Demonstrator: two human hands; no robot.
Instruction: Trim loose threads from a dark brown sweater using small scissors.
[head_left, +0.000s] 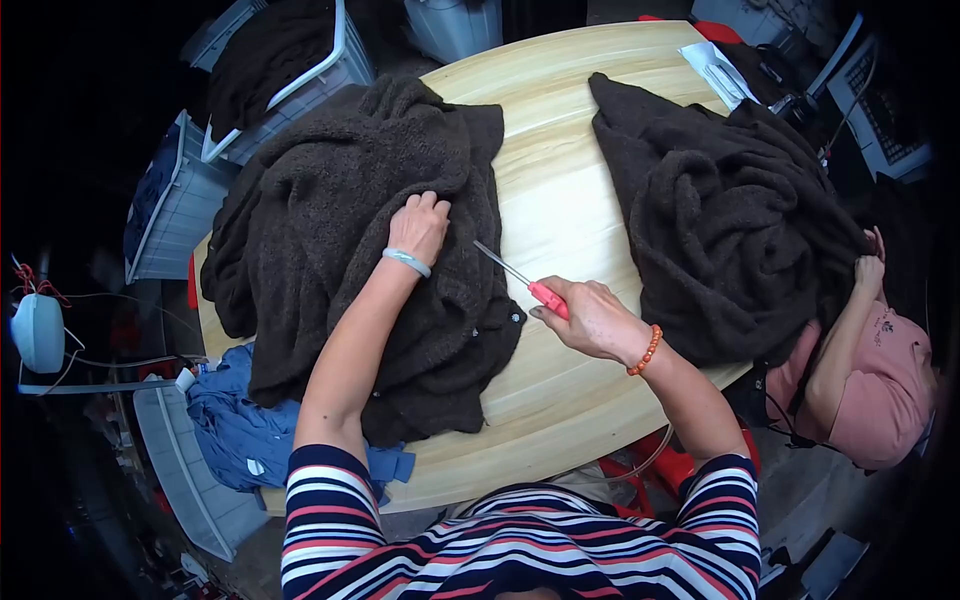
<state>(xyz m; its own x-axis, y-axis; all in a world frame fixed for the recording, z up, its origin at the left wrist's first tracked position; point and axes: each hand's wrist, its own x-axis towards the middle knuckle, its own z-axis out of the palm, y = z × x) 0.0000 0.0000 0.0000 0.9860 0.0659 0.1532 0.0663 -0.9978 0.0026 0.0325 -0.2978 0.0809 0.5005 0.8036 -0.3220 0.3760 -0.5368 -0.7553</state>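
A dark brown knit garment (330, 180) lies heaped on the left half of the table, with several small shiny buttons or snaps along its near right edge. My left hand (418, 226) is closed on a fold of it, fingertips hidden in the fabric. In my right hand (592, 312) is a slim tool (546, 296) with a red handle and a thin metal shaft, like a screwdriver. Its tip points up and left, just off the garment's right side. My right fist is over bare wood and does not touch the cloth.
Across the wooden table (555, 190) lies another dark brown knit heap (730, 230), handled by a co-worker in a pink shirt (880, 390). Blue cloth (235, 410) hangs at the near left edge. Grey crates (180, 220) stand to the left; a white paper (718, 75) lies far right.
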